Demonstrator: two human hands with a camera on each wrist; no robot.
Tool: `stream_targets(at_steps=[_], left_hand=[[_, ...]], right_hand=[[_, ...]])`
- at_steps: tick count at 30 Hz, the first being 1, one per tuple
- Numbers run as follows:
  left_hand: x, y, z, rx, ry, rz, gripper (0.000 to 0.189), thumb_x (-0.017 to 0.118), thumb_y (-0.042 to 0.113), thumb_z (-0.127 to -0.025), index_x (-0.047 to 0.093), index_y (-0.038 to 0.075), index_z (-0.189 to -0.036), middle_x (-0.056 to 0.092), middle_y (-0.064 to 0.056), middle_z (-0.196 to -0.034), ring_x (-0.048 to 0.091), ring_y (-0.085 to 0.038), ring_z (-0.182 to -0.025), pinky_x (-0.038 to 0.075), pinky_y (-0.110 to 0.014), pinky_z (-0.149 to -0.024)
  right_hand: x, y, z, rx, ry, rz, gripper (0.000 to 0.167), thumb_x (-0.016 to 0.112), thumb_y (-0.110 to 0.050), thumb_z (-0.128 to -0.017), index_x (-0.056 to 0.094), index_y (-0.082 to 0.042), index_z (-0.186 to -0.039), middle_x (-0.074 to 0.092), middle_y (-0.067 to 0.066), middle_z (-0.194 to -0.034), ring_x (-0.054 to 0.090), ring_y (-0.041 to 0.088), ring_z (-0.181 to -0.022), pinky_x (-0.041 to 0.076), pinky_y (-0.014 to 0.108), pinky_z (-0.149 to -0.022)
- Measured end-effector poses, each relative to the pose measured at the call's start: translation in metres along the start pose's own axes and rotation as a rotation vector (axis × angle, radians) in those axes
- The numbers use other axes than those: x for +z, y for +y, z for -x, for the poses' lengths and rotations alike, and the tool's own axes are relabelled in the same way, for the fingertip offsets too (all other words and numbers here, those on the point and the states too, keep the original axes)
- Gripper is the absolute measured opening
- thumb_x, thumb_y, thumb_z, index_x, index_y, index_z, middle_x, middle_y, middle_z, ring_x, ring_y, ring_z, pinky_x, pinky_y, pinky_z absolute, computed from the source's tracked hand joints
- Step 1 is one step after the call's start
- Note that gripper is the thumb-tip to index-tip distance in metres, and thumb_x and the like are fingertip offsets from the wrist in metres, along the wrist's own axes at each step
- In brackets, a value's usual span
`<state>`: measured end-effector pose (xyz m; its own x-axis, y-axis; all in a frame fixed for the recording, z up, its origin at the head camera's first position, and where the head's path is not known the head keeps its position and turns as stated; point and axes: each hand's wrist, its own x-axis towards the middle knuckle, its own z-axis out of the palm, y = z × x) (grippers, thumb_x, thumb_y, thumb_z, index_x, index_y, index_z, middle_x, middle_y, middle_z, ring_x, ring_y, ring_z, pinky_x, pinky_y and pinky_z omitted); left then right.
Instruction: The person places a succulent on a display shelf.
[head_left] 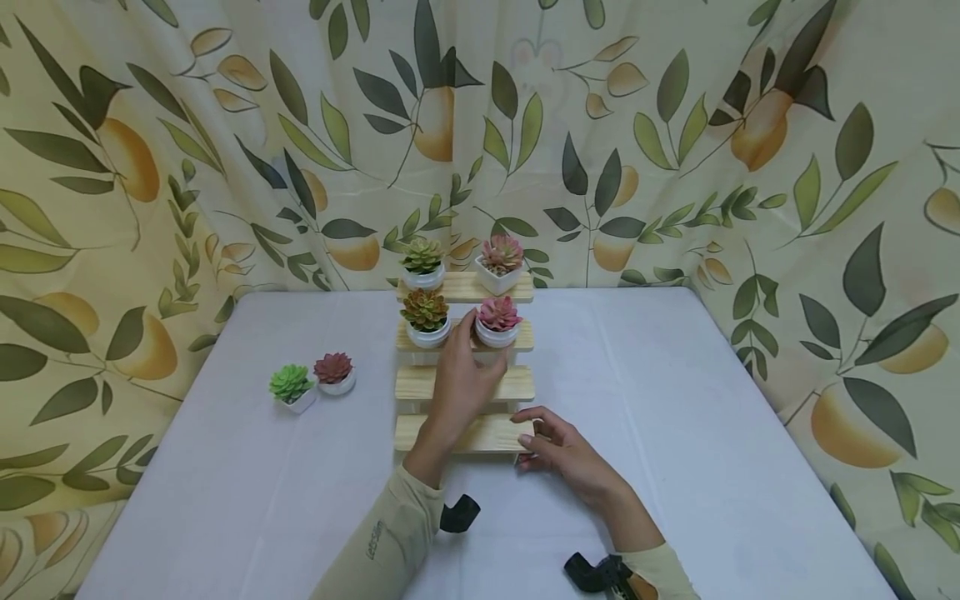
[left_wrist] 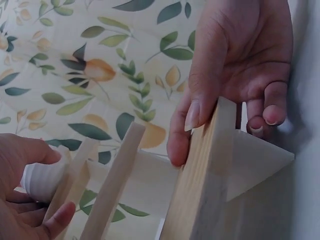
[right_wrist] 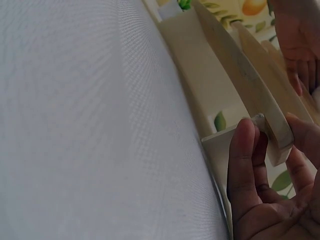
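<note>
My left hand (head_left: 465,379) reaches across a tiered wooden plant stand (head_left: 431,432) and holds the white pot of a pink succulent (head_left: 498,312) on the second shelf from the back. In the left wrist view, the thumb lies along one side of that ribbed pot (left_wrist: 46,175), with fingers on its other side. Down at the front shelf, my right hand (head_left: 566,454) grips the slat's right end. Its thumb and index finger are at the slat's top, other fingers curled below by the white side support (left_wrist: 255,165). An olive-brown succulent (head_left: 425,310) stands left of the pink one.
A pale green succulent (head_left: 423,256) and another pink succulent (head_left: 502,252) stand on the rear shelf. Left of the stand, a bright green succulent (head_left: 290,383) and a dark red succulent (head_left: 333,368) sit on the white-covered table (head_left: 225,500). A patterned curtain (head_left: 525,125) hangs behind.
</note>
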<state>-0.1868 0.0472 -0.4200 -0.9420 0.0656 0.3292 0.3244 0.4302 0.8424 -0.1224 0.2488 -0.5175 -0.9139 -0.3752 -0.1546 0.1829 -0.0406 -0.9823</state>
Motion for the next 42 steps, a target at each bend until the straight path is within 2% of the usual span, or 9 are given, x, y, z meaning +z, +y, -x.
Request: stream_targets(at_steps=[4,7,11,17,27,34,42], left_hand=[[-0.002,0.0,0.007,-0.019,-0.025,-0.024,0.081,0.079,0.014,-0.09,0.036,0.002,-0.158,0.047,-0.019,-0.152,0.052,-0.03,-0.131,0.049,-0.046,-0.102],[-0.004,0.0,0.012,-0.015,-0.033,-0.023,0.084,0.079,0.014,-0.091,0.032,0.003,-0.159,0.045,-0.018,-0.154,0.047,-0.03,-0.137,0.052,-0.046,-0.099],[-0.007,0.002,0.019,-0.017,-0.035,-0.012,0.085,0.079,0.014,-0.091,0.029,0.003,-0.16,0.045,-0.017,-0.153,0.05,-0.029,-0.134,0.057,-0.04,-0.086],[-0.011,0.002,0.025,-0.021,-0.033,-0.023,0.084,0.078,0.015,-0.092,0.03,0.004,-0.16,0.044,-0.015,-0.155,0.048,-0.028,-0.138,0.057,-0.04,-0.086],[-0.019,0.0,0.038,-0.006,-0.057,-0.055,0.082,0.079,0.014,-0.092,0.032,0.003,-0.159,0.047,-0.016,-0.152,0.06,-0.033,-0.12,0.058,-0.04,-0.08],[-0.027,-0.002,0.046,-0.012,-0.066,0.004,0.08,0.077,0.01,-0.093,0.032,0.002,-0.159,0.046,-0.015,-0.154,0.062,-0.031,-0.113,0.056,-0.038,-0.083],[-0.04,-0.01,0.057,0.02,-0.055,0.027,0.076,0.075,0.009,-0.095,0.035,0.003,-0.159,0.045,-0.013,-0.153,0.049,-0.031,-0.135,0.056,-0.041,-0.088]], right_hand=[[-0.001,0.0,-0.001,0.002,-0.002,0.007,0.04,0.067,-0.016,-0.103,0.054,-0.007,-0.14,0.056,0.019,-0.109,0.066,0.033,-0.094,0.059,0.046,-0.085],[-0.001,0.001,-0.001,0.0,-0.003,0.007,0.04,0.067,-0.016,-0.103,0.054,-0.007,-0.14,0.056,0.019,-0.109,0.066,0.034,-0.094,0.059,0.046,-0.085],[0.0,0.0,-0.002,0.006,-0.001,0.006,0.041,0.067,-0.017,-0.103,0.054,-0.007,-0.14,0.056,0.02,-0.111,0.066,0.034,-0.095,0.058,0.046,-0.086],[-0.001,0.0,-0.001,0.013,0.003,0.005,0.042,0.068,-0.018,-0.102,0.054,-0.007,-0.14,0.055,0.021,-0.113,0.066,0.035,-0.095,0.058,0.047,-0.087],[-0.003,0.001,-0.003,0.013,-0.001,0.023,0.042,0.066,-0.019,-0.103,0.053,-0.007,-0.141,0.054,0.022,-0.114,0.066,0.036,-0.096,0.058,0.047,-0.087],[-0.003,0.003,-0.004,0.007,-0.002,0.025,0.042,0.066,-0.018,-0.104,0.053,-0.006,-0.142,0.054,0.022,-0.114,0.066,0.036,-0.095,0.058,0.047,-0.086],[-0.003,0.002,-0.003,0.002,-0.004,0.032,0.042,0.065,-0.019,-0.104,0.052,-0.006,-0.142,0.053,0.022,-0.115,0.066,0.037,-0.095,0.058,0.047,-0.087]])
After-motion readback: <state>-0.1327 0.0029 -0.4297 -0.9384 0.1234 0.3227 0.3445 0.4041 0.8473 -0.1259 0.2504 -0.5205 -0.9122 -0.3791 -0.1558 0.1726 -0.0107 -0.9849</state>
